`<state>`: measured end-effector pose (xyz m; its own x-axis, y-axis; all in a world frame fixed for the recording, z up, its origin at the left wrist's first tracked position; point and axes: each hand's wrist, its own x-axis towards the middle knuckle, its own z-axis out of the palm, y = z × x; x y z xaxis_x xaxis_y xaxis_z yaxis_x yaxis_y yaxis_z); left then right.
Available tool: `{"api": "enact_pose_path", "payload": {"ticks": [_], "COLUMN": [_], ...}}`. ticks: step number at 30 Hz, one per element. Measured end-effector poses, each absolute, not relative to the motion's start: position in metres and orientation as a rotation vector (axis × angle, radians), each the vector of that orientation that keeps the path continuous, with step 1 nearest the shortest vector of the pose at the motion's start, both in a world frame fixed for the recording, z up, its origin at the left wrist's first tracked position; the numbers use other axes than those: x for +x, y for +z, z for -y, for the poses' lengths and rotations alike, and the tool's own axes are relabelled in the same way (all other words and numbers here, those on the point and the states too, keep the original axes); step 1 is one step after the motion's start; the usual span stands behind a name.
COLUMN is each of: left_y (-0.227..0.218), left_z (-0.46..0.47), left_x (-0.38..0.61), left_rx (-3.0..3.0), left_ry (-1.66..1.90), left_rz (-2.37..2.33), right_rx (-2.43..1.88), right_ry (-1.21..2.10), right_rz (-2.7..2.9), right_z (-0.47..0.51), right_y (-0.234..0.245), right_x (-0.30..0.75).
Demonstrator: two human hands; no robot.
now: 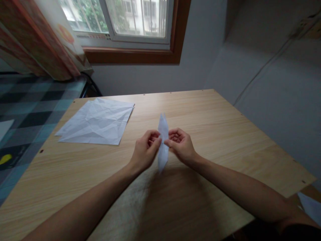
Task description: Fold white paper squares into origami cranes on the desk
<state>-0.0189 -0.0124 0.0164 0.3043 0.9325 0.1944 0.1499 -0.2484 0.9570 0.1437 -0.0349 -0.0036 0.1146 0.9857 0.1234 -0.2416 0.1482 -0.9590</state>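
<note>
Between my two hands is a narrow piece of folded white paper (163, 129), held lengthwise with pointed ends toward and away from me. Its far end splits into two tips. My left hand (147, 147) pinches its left edge at the middle between thumb and fingers. From the other side, my right hand (181, 144) grips the right edge with thumb and curled fingers. The paper appears to be just above the wooden table (215, 134).
Creased white paper sheets (100, 122) lie overlapping at the table's far left. A bed with a checked cover (27, 117) adjoins on the left. Behind are a window (137, 20) and a wall; another white paper (311, 206) shows low at the right.
</note>
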Motion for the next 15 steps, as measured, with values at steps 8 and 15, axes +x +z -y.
{"api": "enact_pose_path", "payload": {"ticks": [8,15], "left_y": [0.024,0.0147], "left_z": [0.0099,0.0051], "left_x": [-0.0217,-0.02], "left_rx": [1.672,1.422], "left_ry": [1.008,1.149], "left_rz": [-0.81,-0.871], "right_rx": [-0.938,-0.976], "right_ry": [0.819,0.781], "right_rz": [1.409,1.365], "right_z": [0.042,0.0382], "right_y": [-0.0044,-0.0075], "right_x": [0.1427,0.1475]}}
